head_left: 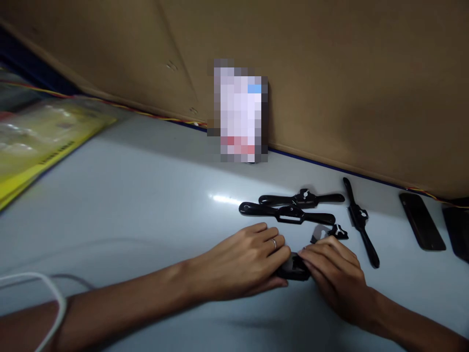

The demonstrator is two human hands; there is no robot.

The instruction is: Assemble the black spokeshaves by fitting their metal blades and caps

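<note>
While both hands meet at the near side of the grey tabletop [146, 181], a glossy black, hard-looking tool body [295, 269] is held between them, low and close to the surface; whether it touches the table is hidden. The bare left hand [251, 259], with a silver ring, closes its fingers and thumb around the piece's left part, probably to steady it. The bare right hand [339, 276] has its fingers bunched narrowly at the right end, likely to leave the fingertips free for fine work; their exact grip cannot be told.

Just beyond the right hand lie a flat, grey, notched metal plate [319, 233] and a small black bracket with a pale cut-out [339, 231], perhaps set there for easy reach. Farther off, two long black two-handled tools [287, 213] lie side by side, and a similar black tool with a central bracket [361, 220] slants to the right, apparently parked out of the hands' way.
</note>
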